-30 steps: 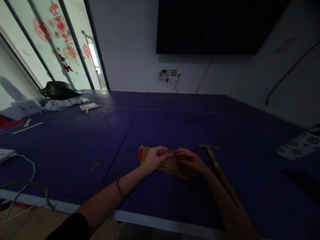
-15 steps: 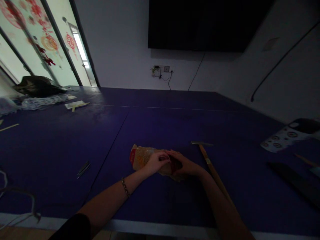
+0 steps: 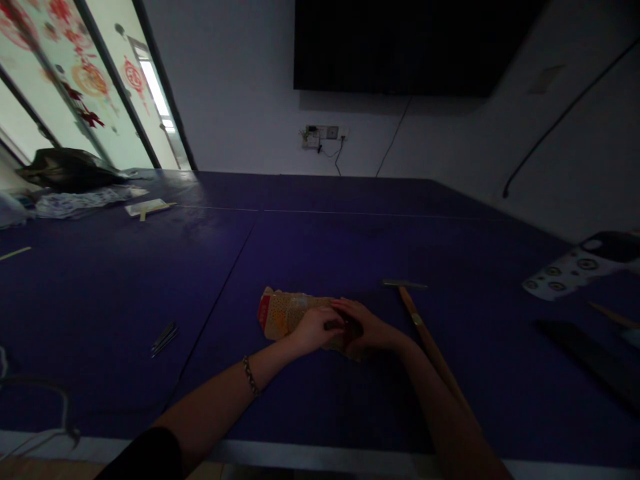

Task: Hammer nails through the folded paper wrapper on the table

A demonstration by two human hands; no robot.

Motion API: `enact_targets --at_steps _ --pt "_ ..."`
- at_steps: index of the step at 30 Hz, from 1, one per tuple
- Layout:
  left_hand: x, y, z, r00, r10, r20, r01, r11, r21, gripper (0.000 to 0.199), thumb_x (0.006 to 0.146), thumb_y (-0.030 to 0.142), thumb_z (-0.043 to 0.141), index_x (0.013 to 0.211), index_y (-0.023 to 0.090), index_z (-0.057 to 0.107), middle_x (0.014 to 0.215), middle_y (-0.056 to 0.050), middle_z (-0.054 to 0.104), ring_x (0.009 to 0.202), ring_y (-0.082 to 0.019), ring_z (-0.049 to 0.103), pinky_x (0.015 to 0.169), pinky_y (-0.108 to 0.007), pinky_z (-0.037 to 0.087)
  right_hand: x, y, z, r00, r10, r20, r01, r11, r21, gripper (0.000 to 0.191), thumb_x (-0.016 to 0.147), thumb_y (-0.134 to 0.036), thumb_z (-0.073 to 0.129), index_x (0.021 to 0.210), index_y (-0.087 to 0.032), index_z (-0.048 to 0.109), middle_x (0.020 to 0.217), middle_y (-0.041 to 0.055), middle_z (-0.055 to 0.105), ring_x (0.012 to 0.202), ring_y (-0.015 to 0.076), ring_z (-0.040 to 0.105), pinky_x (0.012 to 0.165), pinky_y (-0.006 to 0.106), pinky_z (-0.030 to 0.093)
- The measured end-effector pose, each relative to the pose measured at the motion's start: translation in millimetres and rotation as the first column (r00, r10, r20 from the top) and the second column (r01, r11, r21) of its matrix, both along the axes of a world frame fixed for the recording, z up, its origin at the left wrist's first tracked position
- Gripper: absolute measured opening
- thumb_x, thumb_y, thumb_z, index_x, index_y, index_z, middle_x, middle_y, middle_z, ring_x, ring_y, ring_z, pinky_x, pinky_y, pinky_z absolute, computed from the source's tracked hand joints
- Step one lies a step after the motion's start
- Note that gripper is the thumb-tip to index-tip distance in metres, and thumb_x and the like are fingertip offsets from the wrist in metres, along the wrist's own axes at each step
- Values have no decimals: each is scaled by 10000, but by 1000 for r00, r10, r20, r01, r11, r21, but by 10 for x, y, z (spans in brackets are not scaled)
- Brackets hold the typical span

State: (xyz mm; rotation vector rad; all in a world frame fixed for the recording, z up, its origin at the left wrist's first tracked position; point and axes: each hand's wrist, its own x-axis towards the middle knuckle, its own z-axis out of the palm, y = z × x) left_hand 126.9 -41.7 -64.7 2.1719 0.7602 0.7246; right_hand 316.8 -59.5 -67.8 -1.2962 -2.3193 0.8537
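A tan and red printed bag [image 3: 280, 313] lies flat on the purple table, its red end to the left. My left hand [image 3: 316, 329] rests on its middle, fingers curled at the bag's surface. Around the dark red right part of the bag my right hand [image 3: 370, 328] is curved, thumb and fingers gripping its edges. The fingertips of both hands are close together, and the detail between them is dark. To the right of my right hand lies a hammer [image 3: 417, 320] with a wooden handle, partly behind my right forearm.
Thin metal pieces [image 3: 164, 339] lie left on the table [image 3: 320, 247]. A white cable [image 3: 65, 407] is at the lower left. A patterned white item [image 3: 565, 273] and a dark flat object [image 3: 585, 360] lie right. A black bag [image 3: 70, 170] is at the far left.
My left hand's fingers have shifted slightly right toward my right hand. The camera view has tilted a little; the bag and hammer lie as before.
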Motion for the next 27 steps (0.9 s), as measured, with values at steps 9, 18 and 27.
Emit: enact_targets --at_steps 9,18,27 --pt "17 -12 -43 999 42 -3 -41 995 93 65 691 146 648 754 148 664 820 -38 684 819 -163 601 788 -264 438 -4 6 2 1000 3 7 -3 1000 18 957 485 -383 778 1308 -153 346 1364 147 347 1270 273 245 1034 438 188" --pt "-8 -15 4 984 158 -86 -149 984 100 58 647 203 693 690 171 670 711 -11 677 736 -162 581 716 -264 425 3 12 1 1000 3 0 -3 1000 9 943 489 -389 771 1308 -194 346 1373 122 342 1280 268 226 1038 448 167" --pt "8 -12 -26 979 183 -93 -175 981 83 51 643 200 696 666 163 669 705 -10 667 689 -151 570 683 -251 411 -37 -11 56 997 -29 -73 28 1000 -14 888 478 -456 754 1267 -226 417 1355 103 383 1274 284 243 1037 480 136"
